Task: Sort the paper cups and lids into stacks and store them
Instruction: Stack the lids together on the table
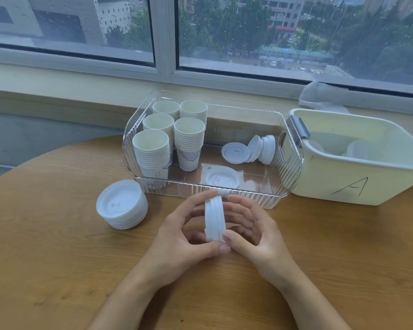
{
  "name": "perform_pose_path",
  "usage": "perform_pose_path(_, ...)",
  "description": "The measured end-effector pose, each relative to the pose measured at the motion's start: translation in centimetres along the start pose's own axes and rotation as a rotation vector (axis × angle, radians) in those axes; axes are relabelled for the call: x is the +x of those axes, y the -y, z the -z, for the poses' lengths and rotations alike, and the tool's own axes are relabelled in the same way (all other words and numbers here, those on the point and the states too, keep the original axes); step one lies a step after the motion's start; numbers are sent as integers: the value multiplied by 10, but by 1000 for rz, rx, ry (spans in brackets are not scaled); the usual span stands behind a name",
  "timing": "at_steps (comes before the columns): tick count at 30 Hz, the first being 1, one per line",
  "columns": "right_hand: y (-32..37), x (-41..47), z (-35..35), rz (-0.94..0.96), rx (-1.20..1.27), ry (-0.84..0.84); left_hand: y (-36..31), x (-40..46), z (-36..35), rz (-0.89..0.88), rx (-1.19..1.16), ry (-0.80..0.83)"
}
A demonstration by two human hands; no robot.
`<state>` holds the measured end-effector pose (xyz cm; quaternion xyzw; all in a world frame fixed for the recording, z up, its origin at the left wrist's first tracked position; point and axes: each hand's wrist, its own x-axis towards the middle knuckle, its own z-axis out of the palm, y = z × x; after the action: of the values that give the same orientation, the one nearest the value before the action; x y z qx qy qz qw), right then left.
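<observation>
Both hands hold a small stack of white lids on edge above the table. My left hand curls round its left side and my right hand round its right side. A taller stack of lids sits on the wooden table to the left. The clear bin holds several stacks of paper cups in its left half. In its right half are one flat lid, a leaning lid and a short row of lids on edge.
A pale yellow tub marked "A" stands right of the clear bin with a few lids inside. A window sill and window run along the back. White plastic wrapping lies on the sill.
</observation>
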<state>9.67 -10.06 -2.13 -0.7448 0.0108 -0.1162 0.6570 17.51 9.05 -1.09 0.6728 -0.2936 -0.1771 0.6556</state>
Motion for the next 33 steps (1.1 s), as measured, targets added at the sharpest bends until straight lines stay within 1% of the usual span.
perform_pose_path(5,2,1,4,-5,36,55,-1,-1,-1,1,3,8)
perform_pose_path(10,1,2,5,-24,47,71,-2,-2,-1,7,26,9)
perform_pose_path(16,3,2,4,-14,-2,78,-4,-2,1,-1,44,20)
perform_pose_path(18,7,3,3,23,-43,34,-4,-2,0,-2,42,0)
perform_pose_path(21,22,12,3,120,-92,-158,-3,1,1,20,-15,-89)
perform_pose_path(22,30,18,4,145,-130,-210,-2,2,2,26,-34,-115)
perform_pose_path(24,45,35,9,169,-288,-253,0,5,6,28,-55,-148)
perform_pose_path(27,60,70,19,113,-639,-227,0,7,10,30,-54,-170)
perform_pose_path(28,63,83,22,65,-764,-207,0,7,11,31,-57,-173)
perform_pose_path(30,63,108,26,-105,-946,-136,0,8,11,37,-68,-178)
perform_pose_path(32,58,127,28,-303,-1033,-20,0,8,12,39,-81,-181)
perform_pose_path(33,54,134,27,-369,-1061,34,0,8,13,37,-87,-181)
